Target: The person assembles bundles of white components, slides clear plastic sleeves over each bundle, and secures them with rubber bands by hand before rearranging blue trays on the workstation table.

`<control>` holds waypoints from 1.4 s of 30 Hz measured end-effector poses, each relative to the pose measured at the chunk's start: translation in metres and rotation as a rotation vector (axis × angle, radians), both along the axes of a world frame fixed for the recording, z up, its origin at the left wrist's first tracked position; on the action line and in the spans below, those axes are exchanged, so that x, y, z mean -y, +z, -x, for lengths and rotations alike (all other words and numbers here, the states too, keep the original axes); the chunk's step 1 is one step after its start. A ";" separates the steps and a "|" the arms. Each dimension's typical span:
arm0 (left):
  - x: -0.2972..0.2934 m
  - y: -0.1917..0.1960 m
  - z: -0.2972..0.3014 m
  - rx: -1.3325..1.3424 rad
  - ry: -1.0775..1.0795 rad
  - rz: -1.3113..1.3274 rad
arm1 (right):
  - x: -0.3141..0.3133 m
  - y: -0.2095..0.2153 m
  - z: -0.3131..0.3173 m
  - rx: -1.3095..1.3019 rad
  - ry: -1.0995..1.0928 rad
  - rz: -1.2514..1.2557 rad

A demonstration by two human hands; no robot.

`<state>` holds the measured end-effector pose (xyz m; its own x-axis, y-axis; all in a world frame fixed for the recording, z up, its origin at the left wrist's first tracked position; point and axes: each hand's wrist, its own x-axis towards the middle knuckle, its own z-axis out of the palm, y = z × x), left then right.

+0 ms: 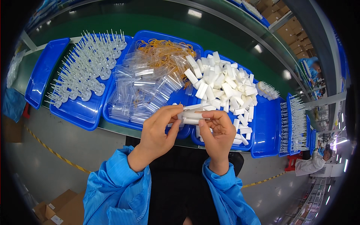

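pinching a small bundle of white pieces [192, 116] and clear plastic [182, 118] between them, the left hand [159, 127] and the right hand [217, 129] meet over the near right corner of the middle blue tray [150, 34]. the left hand has its thumb and fingers closed around the bundle's left end; the right hand nips the other end between thumb and forefinger, its remaining fingers curled. whether the white pieces sit inside the plastic or only against it, i cannot tell, since fingers cover both ends.

inside the middle tray lie a loose heap of clear sleeves [131, 86] and, toward its far side, a tangle of orange-yellow bands [161, 50]. just right of it rises a pile of white blocks [227, 88]; just left of it stand many pale stemmed parts [84, 67], with similar upright parts [299, 120] well to its right.

the bundle looks partway along: white and clear parts are together, yet both hands are on it. plenty seems left, with so many sleeves, bands and blocks lying loose.
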<state>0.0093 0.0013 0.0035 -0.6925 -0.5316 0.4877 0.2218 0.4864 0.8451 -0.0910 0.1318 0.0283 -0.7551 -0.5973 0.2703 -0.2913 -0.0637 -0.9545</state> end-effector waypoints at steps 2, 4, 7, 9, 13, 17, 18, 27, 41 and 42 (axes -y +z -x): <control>0.002 0.002 -0.001 0.012 -0.012 0.016 | 0.001 0.000 0.003 -0.035 0.030 -0.021; 0.004 0.002 -0.003 0.024 -0.022 0.032 | 0.001 0.003 0.003 -0.070 0.061 -0.042; 0.006 0.005 -0.005 0.099 -0.090 -0.009 | -0.001 0.009 0.004 -0.169 0.061 -0.186; 0.009 0.009 -0.003 0.131 -0.236 -0.137 | -0.005 0.008 0.008 -0.339 0.128 -0.184; 0.016 0.008 -0.005 0.134 -0.352 -0.173 | -0.007 0.021 0.005 -0.405 0.216 -0.191; 0.020 -0.001 -0.008 0.181 -0.392 -0.441 | -0.023 0.019 0.029 -0.704 -0.116 -0.137; 0.018 -0.002 -0.004 0.180 -0.362 -0.438 | -0.027 0.023 0.044 -0.636 -0.265 -0.166; 0.008 -0.005 0.008 0.180 -0.118 -0.193 | -0.045 -0.024 0.110 -0.698 -0.433 -0.647; 0.000 0.000 0.013 -0.011 0.033 0.034 | 0.006 0.000 0.002 -0.438 -0.034 0.073; 0.001 0.000 0.012 -0.043 0.061 0.036 | 0.008 -0.001 0.001 -0.475 -0.082 0.028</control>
